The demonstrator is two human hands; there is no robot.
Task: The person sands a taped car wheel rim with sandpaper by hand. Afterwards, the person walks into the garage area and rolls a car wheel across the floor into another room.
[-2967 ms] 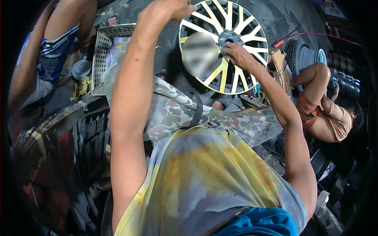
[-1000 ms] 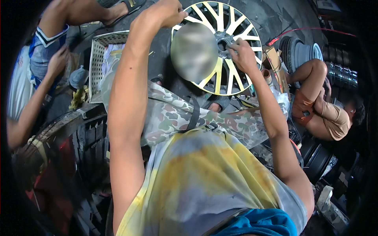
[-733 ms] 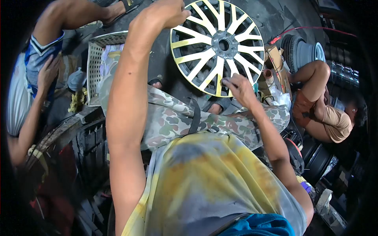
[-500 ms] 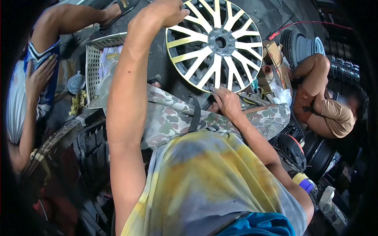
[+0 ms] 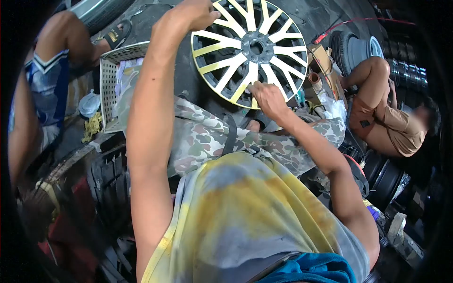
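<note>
A multi-spoke wheel with white and yellowish spokes and a dark hub is tilted toward me at the top centre. My left hand is closed at its upper left edge, with the fingers partly cut off by the frame. On the lower spokes, near the rim, rests my right hand, its fingers pressed together. Whatever may be between them is too small to make out. Below the wheel are camouflage trousers and a stained yellow-grey shirt.
A white perforated basket stands at the left, beside a seated person's knee. Another person crouches at the right near a tyre with a blue-grey rim. A cardboard box and a red cable lie right of the wheel.
My right hand has gone from the hub down to the lower rim, then slightly up onto the spokes. The wheel sits further left in view. The left person's hand has left the shorts.
</note>
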